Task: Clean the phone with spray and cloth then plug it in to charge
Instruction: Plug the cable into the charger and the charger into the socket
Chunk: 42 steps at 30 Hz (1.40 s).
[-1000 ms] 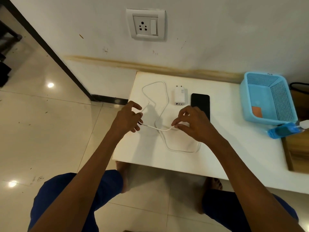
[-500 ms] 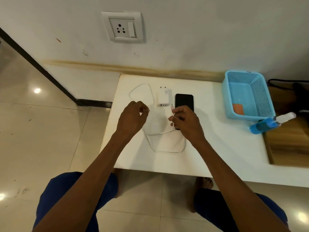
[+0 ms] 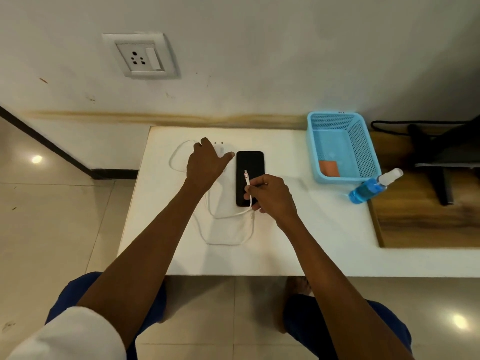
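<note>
The black phone [image 3: 250,165] lies face up on the white table [image 3: 298,229]. My right hand [image 3: 270,196] pinches the white cable [image 3: 226,242] just behind its connector tip, which points up over the phone's screen. Most of the white charger adapter [image 3: 220,149] is covered by my left hand [image 3: 205,165], which is spread over it with the thumb at its right side and the fingers at its left; only the prongs and one edge show. The cable loops across the table between my arms. A blue spray bottle [image 3: 368,189] lies on its side at the right. An orange cloth [image 3: 329,168] sits in the blue basket [image 3: 311,152].
A wall socket with a switch [image 3: 141,57] is above the table's left end. Right of the table are a wooden surface [image 3: 428,216] and a dark object with a black cord [image 3: 441,152]. Tiled floor and my knees are below the table's front edge.
My left hand let go of the cable and reached forward onto the adapter. My right hand carried the connector end to the right, over the phone's screen.
</note>
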Each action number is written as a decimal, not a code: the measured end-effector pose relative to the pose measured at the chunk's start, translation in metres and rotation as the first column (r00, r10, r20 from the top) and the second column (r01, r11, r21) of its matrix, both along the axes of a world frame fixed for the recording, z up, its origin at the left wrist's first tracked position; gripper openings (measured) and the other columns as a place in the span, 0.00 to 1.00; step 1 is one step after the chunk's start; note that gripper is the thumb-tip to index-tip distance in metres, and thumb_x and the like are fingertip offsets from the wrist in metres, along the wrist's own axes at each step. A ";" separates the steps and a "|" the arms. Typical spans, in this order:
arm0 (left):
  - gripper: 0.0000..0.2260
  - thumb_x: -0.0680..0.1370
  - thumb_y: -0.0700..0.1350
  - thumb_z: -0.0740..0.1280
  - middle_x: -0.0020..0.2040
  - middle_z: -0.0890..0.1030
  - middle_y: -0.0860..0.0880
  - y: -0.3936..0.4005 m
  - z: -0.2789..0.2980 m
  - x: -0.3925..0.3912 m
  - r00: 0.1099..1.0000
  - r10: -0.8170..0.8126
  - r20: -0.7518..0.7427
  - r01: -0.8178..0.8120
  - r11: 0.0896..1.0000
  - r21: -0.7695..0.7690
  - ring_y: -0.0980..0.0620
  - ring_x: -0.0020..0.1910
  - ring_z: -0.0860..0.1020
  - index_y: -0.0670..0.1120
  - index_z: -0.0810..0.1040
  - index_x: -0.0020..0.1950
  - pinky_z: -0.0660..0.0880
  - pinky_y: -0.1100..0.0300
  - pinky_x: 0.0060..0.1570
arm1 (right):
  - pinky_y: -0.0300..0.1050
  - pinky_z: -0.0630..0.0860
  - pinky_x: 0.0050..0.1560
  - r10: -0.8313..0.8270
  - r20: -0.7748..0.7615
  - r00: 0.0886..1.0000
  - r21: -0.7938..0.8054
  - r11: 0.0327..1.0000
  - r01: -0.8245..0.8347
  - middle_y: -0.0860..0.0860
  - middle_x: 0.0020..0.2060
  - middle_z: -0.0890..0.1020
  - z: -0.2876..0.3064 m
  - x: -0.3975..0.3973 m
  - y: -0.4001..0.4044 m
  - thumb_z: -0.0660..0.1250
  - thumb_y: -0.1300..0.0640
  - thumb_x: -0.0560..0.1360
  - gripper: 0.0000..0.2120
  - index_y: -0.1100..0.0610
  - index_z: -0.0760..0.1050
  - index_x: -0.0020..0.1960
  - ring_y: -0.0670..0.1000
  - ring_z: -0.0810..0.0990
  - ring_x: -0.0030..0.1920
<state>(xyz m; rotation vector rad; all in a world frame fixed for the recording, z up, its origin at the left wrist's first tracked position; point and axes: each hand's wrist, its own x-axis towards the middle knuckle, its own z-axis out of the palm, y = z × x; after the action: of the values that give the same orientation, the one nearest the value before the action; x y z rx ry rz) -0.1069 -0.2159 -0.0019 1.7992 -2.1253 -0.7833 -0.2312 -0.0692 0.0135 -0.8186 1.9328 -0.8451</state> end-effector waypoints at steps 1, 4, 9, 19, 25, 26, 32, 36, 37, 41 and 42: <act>0.35 0.73 0.63 0.70 0.60 0.75 0.37 -0.002 -0.002 -0.003 1.000 0.002 0.026 -0.001 1.000 -0.004 0.36 0.59 0.77 0.37 0.68 0.64 0.71 0.50 0.53 | 0.54 0.83 0.48 0.007 -0.021 1.000 0.001 1.000 -0.007 0.40 0.34 0.85 -0.001 -0.001 0.001 0.70 0.48 0.73 0.04 0.46 0.78 0.47 0.48 0.85 0.32; 0.31 0.74 0.58 0.71 0.59 0.76 0.37 -0.005 -0.006 -0.007 0.998 0.002 0.061 -0.001 1.000 -0.009 0.35 0.58 0.77 0.36 0.68 0.63 0.72 0.49 0.54 | 0.54 0.82 0.50 0.036 -0.047 0.998 0.001 0.999 -0.036 0.38 0.34 0.85 -0.004 -0.003 0.003 0.70 0.47 0.73 0.05 0.46 0.77 0.47 0.46 0.84 0.30; 0.22 0.72 0.55 0.70 0.47 0.78 0.46 -0.012 -0.005 -0.005 0.991 0.102 -0.091 -0.091 0.988 0.122 0.46 0.48 0.76 0.38 0.77 0.53 0.68 0.58 0.44 | 0.55 0.81 0.51 0.110 -0.107 0.988 -0.018 0.993 -0.113 0.38 0.35 0.85 -0.008 -0.003 0.005 0.69 0.46 0.73 0.05 0.45 0.76 0.45 0.45 0.83 0.32; 0.07 0.75 0.44 0.70 0.42 0.81 0.47 0.013 0.032 0.070 0.239 0.631 -0.738 0.105 0.739 0.666 0.48 0.40 0.80 0.43 0.80 0.51 0.78 0.55 0.42 | 0.56 0.82 0.46 0.092 -0.122 0.988 -0.262 0.957 -0.121 0.43 0.38 0.83 -0.002 0.025 -0.008 0.68 0.43 0.75 0.02 0.38 0.76 0.47 0.46 0.83 0.38; 0.13 0.75 0.46 0.73 0.44 0.85 0.45 0.023 0.048 0.107 0.062 0.655 -0.753 0.110 0.746 0.657 0.46 0.44 0.83 0.43 0.79 0.57 0.79 0.53 0.49 | 0.49 0.80 0.39 0.077 -0.066 0.995 -0.408 0.908 -0.098 0.43 0.35 0.80 0.005 0.059 -0.023 0.68 0.38 0.74 0.04 0.35 0.78 0.47 0.47 0.79 0.34; 0.14 0.76 0.46 0.73 0.45 0.85 0.45 0.024 0.048 0.114 0.035 0.653 -0.757 0.108 0.750 0.652 0.45 0.46 0.83 0.42 0.78 0.58 0.79 0.53 0.51 | 0.47 0.78 0.37 0.073 -0.061 0.995 -0.430 0.898 -0.092 0.43 0.35 0.79 0.005 0.064 -0.025 0.69 0.38 0.74 0.04 0.35 0.78 0.47 0.47 0.77 0.32; 0.13 0.78 0.44 0.70 0.54 0.81 0.42 0.022 0.046 0.141 0.016 0.659 -0.752 0.078 0.749 0.658 0.43 0.53 0.79 0.42 0.74 0.60 0.77 0.52 0.56 | 0.42 0.76 0.38 0.009 -0.089 0.996 -0.518 0.853 -0.054 0.40 0.40 0.81 0.003 0.090 -0.041 0.69 0.44 0.75 0.03 0.38 0.79 0.48 0.44 0.78 0.37; 0.13 0.79 0.45 0.69 0.57 0.79 0.40 0.012 0.043 0.144 0.079 0.648 -0.758 0.066 0.755 0.652 0.44 0.52 0.77 0.42 0.74 0.61 0.76 0.53 0.56 | 0.37 0.74 0.41 -0.033 -0.203 0.979 -0.589 0.802 -0.095 0.39 0.45 0.78 -0.001 0.101 -0.051 0.70 0.46 0.76 0.01 0.40 0.79 0.48 0.46 0.79 0.44; 0.12 0.79 0.46 0.69 0.55 0.80 0.41 0.010 0.043 0.144 0.089 0.652 -0.753 0.056 0.751 0.658 0.44 0.50 0.78 0.42 0.75 0.60 0.77 0.54 0.54 | 0.37 0.74 0.41 -0.040 -0.206 0.978 -0.596 0.798 -0.093 0.38 0.45 0.77 -0.002 0.103 -0.053 0.70 0.46 0.76 0.01 0.40 0.79 0.47 0.45 0.79 0.45; 0.14 0.78 0.47 0.71 0.50 0.78 0.43 0.004 0.040 0.150 0.109 0.672 -0.732 0.011 0.736 0.677 0.46 0.44 0.79 0.43 0.77 0.60 0.78 0.54 0.48 | 0.44 0.77 0.45 -0.049 -0.210 0.976 -0.604 0.792 -0.090 0.39 0.47 0.76 -0.007 0.113 -0.063 0.71 0.46 0.75 0.04 0.37 0.79 0.48 0.46 0.78 0.47; 0.14 0.77 0.47 0.71 0.50 0.78 0.43 0.004 0.039 0.152 0.114 0.673 -0.731 0.004 0.736 0.677 0.46 0.43 0.79 0.43 0.77 0.59 0.78 0.54 0.48 | 0.46 0.78 0.46 -0.043 -0.216 0.975 -0.605 0.790 -0.100 0.40 0.47 0.75 -0.008 0.116 -0.065 0.71 0.47 0.75 0.03 0.39 0.79 0.48 0.47 0.78 0.48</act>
<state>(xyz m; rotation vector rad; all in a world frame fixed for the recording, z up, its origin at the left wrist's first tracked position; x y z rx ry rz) 0.0447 -0.2120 0.0372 1.1728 -0.5172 -1.8388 -0.1156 -0.1343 0.0055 -1.3709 1.8277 -1.4578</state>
